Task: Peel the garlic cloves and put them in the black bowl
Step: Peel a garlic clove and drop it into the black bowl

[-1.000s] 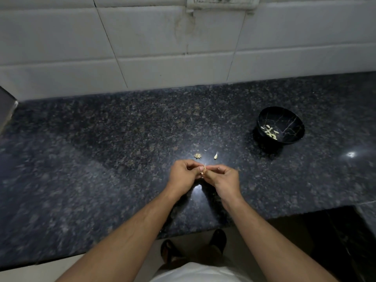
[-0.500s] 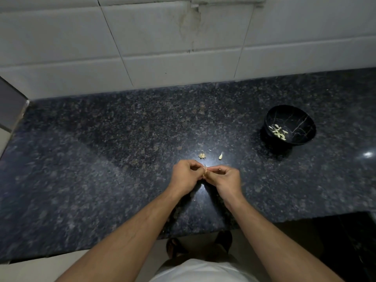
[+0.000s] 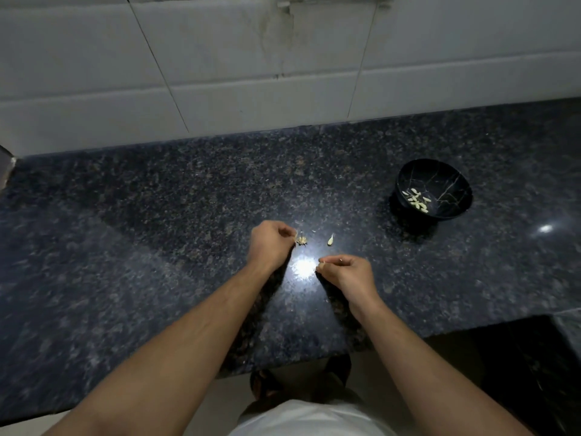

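My left hand (image 3: 269, 243) is curled at the middle of the dark counter, its fingertips by a small heap of garlic skin (image 3: 301, 240); a scrap of skin seems pinched there. My right hand (image 3: 347, 275) lies lower and to the right, pinching a small pale garlic clove (image 3: 322, 263) at its fingertips. One loose clove (image 3: 330, 240) lies on the counter between the hands and the bowl. The black bowl (image 3: 452, 180) stands at the right with several peeled cloves (image 3: 417, 197) inside.
The speckled granite counter (image 3: 157, 234) runs to a white tiled wall (image 3: 251, 73) at the back. Its front edge is close to my body, with a step down at the lower right (image 3: 534, 341). A bright light reflection (image 3: 303, 267) shines between my hands.
My hands were joined over one clove and have parted. The left hand moved up to the skin heap; the right drew back to the right with the clove.
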